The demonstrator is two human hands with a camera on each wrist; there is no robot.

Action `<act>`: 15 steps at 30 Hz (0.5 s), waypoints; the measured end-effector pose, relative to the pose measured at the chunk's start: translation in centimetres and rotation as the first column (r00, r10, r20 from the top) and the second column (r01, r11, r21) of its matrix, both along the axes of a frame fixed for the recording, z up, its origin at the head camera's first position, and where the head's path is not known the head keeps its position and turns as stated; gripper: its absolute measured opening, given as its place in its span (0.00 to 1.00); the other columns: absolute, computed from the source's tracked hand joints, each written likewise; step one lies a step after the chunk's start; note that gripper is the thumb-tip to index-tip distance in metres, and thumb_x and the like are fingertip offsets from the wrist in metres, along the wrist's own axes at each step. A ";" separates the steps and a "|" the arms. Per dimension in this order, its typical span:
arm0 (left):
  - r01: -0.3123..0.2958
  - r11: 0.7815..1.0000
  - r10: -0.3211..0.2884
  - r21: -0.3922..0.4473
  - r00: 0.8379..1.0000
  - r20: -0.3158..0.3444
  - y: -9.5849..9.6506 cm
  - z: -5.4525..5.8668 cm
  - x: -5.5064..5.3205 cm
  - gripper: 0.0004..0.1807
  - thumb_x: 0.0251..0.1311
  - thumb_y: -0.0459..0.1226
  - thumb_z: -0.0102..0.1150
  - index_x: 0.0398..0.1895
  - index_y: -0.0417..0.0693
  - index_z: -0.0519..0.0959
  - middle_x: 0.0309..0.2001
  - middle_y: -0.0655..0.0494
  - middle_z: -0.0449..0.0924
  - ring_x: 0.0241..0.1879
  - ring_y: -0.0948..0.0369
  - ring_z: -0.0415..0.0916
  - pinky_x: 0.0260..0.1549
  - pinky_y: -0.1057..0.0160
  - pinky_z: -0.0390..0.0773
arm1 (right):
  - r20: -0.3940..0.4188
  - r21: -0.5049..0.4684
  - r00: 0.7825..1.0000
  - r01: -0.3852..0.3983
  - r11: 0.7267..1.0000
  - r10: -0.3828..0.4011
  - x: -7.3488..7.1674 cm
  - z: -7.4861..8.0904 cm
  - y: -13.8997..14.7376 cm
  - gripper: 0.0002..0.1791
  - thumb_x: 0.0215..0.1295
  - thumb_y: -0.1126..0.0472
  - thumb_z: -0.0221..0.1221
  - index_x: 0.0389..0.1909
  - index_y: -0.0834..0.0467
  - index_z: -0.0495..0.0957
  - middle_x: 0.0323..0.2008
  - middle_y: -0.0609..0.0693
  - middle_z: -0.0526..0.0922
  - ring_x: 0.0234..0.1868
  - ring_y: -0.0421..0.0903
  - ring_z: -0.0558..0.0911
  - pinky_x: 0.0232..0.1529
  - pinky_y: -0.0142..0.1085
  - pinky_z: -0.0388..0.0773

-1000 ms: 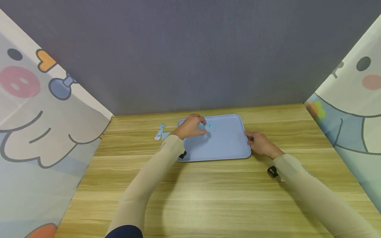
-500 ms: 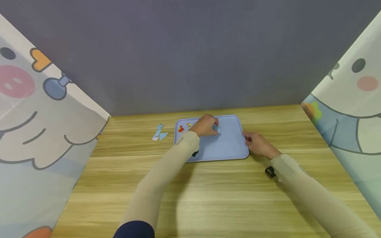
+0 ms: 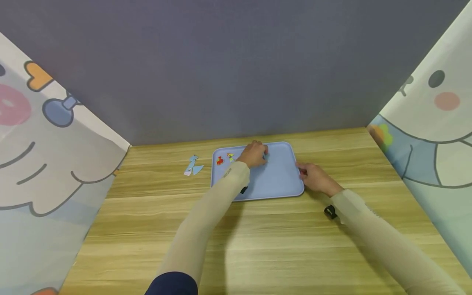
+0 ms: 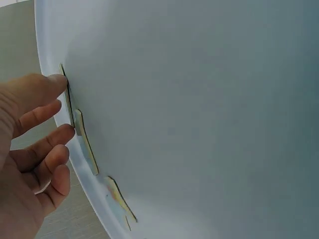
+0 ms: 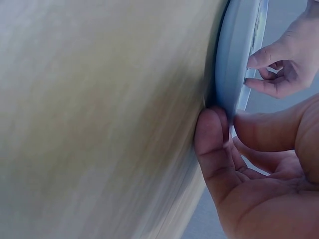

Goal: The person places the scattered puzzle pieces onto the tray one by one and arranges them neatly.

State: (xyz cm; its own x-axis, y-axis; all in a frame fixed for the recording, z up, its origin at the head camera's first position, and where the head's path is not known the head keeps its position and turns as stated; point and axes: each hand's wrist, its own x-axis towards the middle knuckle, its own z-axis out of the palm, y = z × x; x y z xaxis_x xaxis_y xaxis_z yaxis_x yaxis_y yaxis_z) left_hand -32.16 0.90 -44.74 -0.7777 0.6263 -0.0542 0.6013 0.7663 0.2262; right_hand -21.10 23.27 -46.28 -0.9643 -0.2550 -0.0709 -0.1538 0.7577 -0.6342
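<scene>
A pale blue tray point(image 3: 276, 180) lies on the wooden table. My left hand point(image 3: 253, 154) is over its back half. In the left wrist view, thumb and fingers pinch a thin flat blue piece point(image 4: 69, 97), seen edge-on, low over the tray. Two more thin flat pieces, one pale point(image 4: 87, 144) and one yellowish point(image 4: 121, 199), lie beside it. In the tray's back left are a red piece point(image 3: 219, 160) and a yellow piece point(image 3: 230, 157). My right hand point(image 3: 315, 177) grips the tray's right rim between thumb and fingers.
Left of the tray, several light blue flat pieces lie on the table, one a triangle point(image 3: 198, 169) and one a strip point(image 3: 189, 167). A grey wall point(image 3: 236, 73) stands behind the table, with cartoon-printed panels on both sides.
My left hand has moved right across the tray with the blue piece, uncovering the red and yellow pieces. My right hand stays on the rim. The head view has shifted slightly.
</scene>
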 end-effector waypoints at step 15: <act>-0.015 0.998 0.014 0.058 1.000 0.018 -2.5 2.2 0.3 0.16 0.56 0.43 0.64 0.46 0.47 0.79 0.47 0.56 0.75 0.50 0.58 0.68 0.49 0.62 0.68 | -0.010 -0.003 1.000 -0.016 1.000 0.016 0.0 0.0 0.3 0.25 0.63 0.74 0.52 0.61 0.76 0.63 0.42 0.66 0.78 0.40 0.54 0.74 0.41 0.46 0.74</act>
